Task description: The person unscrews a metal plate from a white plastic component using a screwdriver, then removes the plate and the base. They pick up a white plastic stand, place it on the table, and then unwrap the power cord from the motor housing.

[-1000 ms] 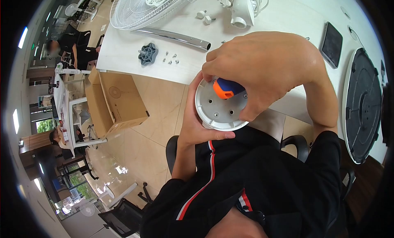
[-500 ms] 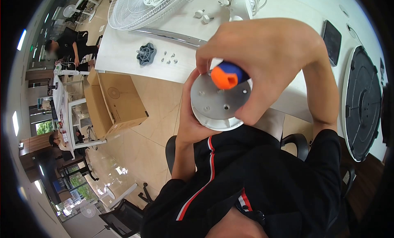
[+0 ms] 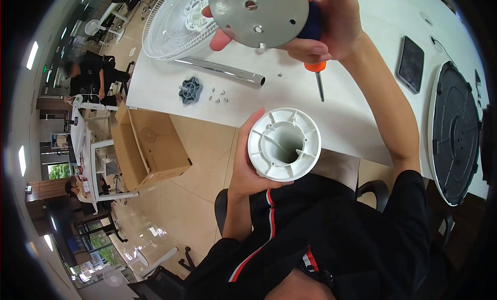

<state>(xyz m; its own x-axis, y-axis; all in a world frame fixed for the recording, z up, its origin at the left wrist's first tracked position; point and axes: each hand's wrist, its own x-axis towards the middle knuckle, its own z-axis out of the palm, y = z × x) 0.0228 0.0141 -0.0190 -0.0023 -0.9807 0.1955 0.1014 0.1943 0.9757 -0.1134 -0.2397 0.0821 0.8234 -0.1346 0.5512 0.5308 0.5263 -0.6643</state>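
My left hand point(image 3: 242, 168) is wrapped round a white plastic tube point(image 3: 266, 137), whose ribbed, hollow end faces up toward me. Higher up, over the table, my right hand point(image 3: 339, 31) grips a round grey metal plate point(image 3: 269, 20) with several holes in it. The same hand also holds a screwdriver point(image 3: 315, 66) with a blue and orange handle, its shaft pointing down. Plate and tube are apart. Between them on the table lies a small screw point(image 3: 280, 74). Part of the plate is cut off by the top edge of the view.
On the white table are a fan grille point(image 3: 176, 33), a chrome pole point(image 3: 222, 71), a grey star-shaped knob point(image 3: 191, 90), several screws point(image 3: 218, 99), a phone point(image 3: 410, 64) and a round black-and-white base point(image 3: 455, 134). A cardboard box point(image 3: 160, 145) stands left, and other people sit beyond.
The metal plate has come off the tube's end. My right hand has carried it and the screwdriver up and away, uncovering the tube's inside. A screw now shows on the table near the pole.
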